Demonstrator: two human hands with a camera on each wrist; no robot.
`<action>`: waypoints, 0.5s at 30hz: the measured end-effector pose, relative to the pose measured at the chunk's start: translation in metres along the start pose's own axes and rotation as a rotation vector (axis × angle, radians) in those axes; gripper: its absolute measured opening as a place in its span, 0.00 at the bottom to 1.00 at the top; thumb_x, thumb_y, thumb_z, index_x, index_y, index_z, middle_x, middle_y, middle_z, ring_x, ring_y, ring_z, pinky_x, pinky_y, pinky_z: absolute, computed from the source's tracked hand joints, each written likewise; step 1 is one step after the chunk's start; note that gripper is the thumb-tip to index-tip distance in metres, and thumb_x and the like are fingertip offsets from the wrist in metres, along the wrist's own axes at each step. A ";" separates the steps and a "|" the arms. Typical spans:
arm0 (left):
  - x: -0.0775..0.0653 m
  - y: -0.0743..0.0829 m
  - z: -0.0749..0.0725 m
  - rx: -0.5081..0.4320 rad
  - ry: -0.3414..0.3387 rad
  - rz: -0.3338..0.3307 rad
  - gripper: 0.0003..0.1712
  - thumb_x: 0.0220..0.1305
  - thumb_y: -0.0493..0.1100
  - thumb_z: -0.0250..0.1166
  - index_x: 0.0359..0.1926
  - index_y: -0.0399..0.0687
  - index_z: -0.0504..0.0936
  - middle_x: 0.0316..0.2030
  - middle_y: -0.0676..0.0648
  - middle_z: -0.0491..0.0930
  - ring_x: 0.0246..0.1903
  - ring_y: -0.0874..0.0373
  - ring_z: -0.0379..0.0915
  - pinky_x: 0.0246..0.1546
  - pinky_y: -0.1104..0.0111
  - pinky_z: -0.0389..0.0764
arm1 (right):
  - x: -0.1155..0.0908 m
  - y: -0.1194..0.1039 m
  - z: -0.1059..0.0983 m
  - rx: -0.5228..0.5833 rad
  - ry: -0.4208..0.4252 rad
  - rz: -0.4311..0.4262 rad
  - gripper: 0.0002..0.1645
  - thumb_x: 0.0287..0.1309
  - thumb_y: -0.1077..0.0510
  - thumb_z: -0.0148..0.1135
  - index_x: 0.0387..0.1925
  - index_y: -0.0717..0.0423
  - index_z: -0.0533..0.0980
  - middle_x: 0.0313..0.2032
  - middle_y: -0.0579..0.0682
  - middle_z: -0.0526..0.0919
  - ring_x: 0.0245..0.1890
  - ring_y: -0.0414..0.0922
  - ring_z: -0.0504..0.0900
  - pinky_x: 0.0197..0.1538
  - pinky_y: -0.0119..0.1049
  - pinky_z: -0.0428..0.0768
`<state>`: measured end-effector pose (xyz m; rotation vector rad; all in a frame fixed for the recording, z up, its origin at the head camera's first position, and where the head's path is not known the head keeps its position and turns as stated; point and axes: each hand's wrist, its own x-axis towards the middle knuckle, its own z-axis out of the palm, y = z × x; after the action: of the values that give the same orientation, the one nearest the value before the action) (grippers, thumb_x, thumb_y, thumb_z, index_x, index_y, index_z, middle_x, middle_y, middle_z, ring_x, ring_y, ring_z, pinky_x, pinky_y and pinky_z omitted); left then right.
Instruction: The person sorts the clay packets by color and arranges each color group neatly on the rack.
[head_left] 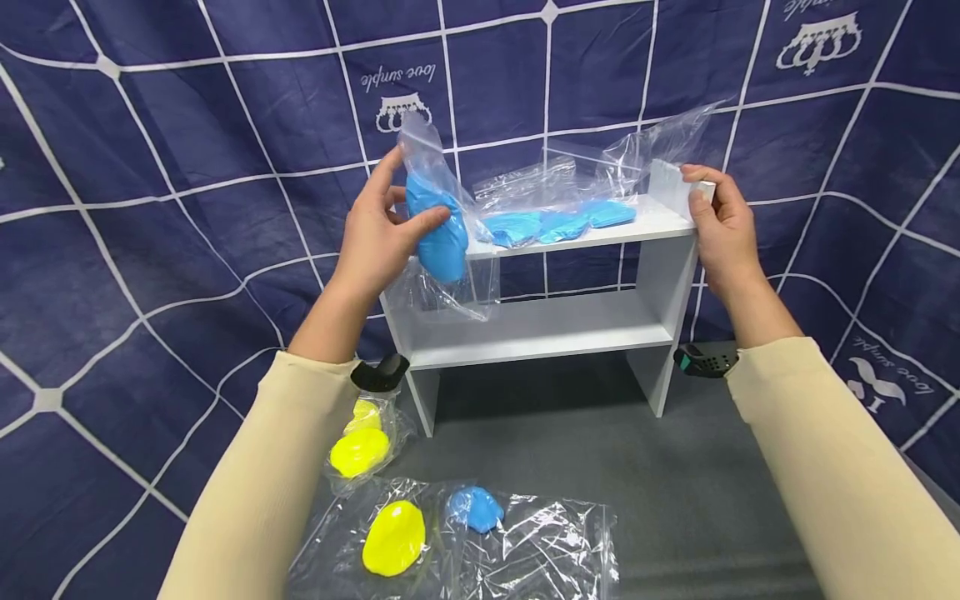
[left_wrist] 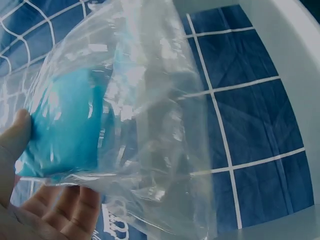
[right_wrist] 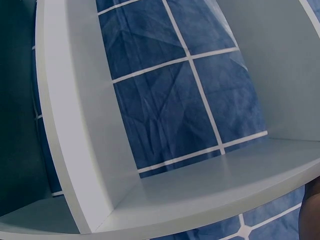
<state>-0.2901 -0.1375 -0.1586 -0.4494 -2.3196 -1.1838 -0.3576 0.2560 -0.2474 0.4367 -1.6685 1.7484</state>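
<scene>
My left hand (head_left: 375, 233) pinches a clear plastic bag (head_left: 422, 137) with a soft blue lump (head_left: 442, 250) inside, thumb on the near face and fingers behind. It is raised over the left end of a white shelf unit (head_left: 540, 329). The left wrist view shows the same blue lump (left_wrist: 62, 125) through the wrinkled film. On the right, my right hand (head_left: 726, 221) grips the top of the unit's raised side panel (head_left: 667, 185). Between the hands, several flat blue pieces (head_left: 566, 225) in clear bags lie along the top board; the film stands up behind them.
On the dark surface (head_left: 547, 450) in front are a bagged yellow lump (head_left: 393, 537) and a smaller bagged blue one (head_left: 476, 508). Another yellow lump (head_left: 360, 452) lies by the unit's left leg. A navy, white-lined cloth (head_left: 495, 83) hangs behind.
</scene>
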 end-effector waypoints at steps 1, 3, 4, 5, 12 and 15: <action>0.005 0.001 0.000 0.015 0.016 -0.010 0.49 0.62 0.54 0.71 0.77 0.73 0.53 0.56 0.42 0.80 0.48 0.52 0.82 0.48 0.59 0.84 | 0.000 0.000 0.000 0.007 -0.001 -0.003 0.15 0.74 0.62 0.49 0.52 0.46 0.78 0.67 0.46 0.73 0.69 0.40 0.66 0.60 0.20 0.65; 0.016 0.003 0.001 0.049 0.046 -0.037 0.48 0.63 0.55 0.70 0.77 0.74 0.53 0.59 0.43 0.79 0.54 0.53 0.79 0.52 0.58 0.82 | 0.000 -0.001 0.000 0.015 -0.005 -0.009 0.15 0.74 0.62 0.48 0.52 0.46 0.78 0.67 0.46 0.73 0.69 0.40 0.66 0.60 0.20 0.65; 0.020 0.004 0.002 0.063 0.055 -0.052 0.47 0.63 0.55 0.69 0.77 0.74 0.53 0.60 0.43 0.78 0.56 0.53 0.77 0.54 0.59 0.82 | 0.000 -0.001 0.000 0.019 -0.006 -0.011 0.15 0.74 0.62 0.49 0.52 0.47 0.78 0.67 0.46 0.73 0.69 0.40 0.66 0.60 0.20 0.66; 0.025 0.004 0.003 0.078 0.059 -0.061 0.47 0.63 0.55 0.69 0.77 0.73 0.54 0.61 0.43 0.78 0.59 0.54 0.76 0.55 0.59 0.81 | 0.000 -0.001 0.000 0.023 -0.007 -0.012 0.15 0.74 0.63 0.49 0.52 0.47 0.78 0.67 0.46 0.73 0.69 0.40 0.66 0.59 0.20 0.66; 0.044 -0.005 0.011 0.136 0.004 -0.198 0.48 0.67 0.55 0.63 0.80 0.66 0.46 0.71 0.45 0.68 0.71 0.54 0.64 0.68 0.60 0.71 | -0.001 0.001 -0.001 -0.006 -0.019 -0.026 0.15 0.74 0.63 0.48 0.53 0.47 0.78 0.68 0.47 0.73 0.69 0.40 0.66 0.62 0.21 0.65; 0.049 -0.008 0.015 0.121 0.032 -0.243 0.47 0.66 0.53 0.65 0.78 0.62 0.49 0.70 0.45 0.70 0.69 0.52 0.66 0.66 0.61 0.72 | -0.001 0.001 -0.002 -0.012 -0.020 -0.032 0.16 0.74 0.64 0.48 0.52 0.46 0.78 0.67 0.47 0.73 0.69 0.40 0.66 0.62 0.21 0.65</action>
<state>-0.3382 -0.1266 -0.1440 -0.1070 -2.4533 -1.1394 -0.3572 0.2575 -0.2485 0.4746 -1.6763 1.7153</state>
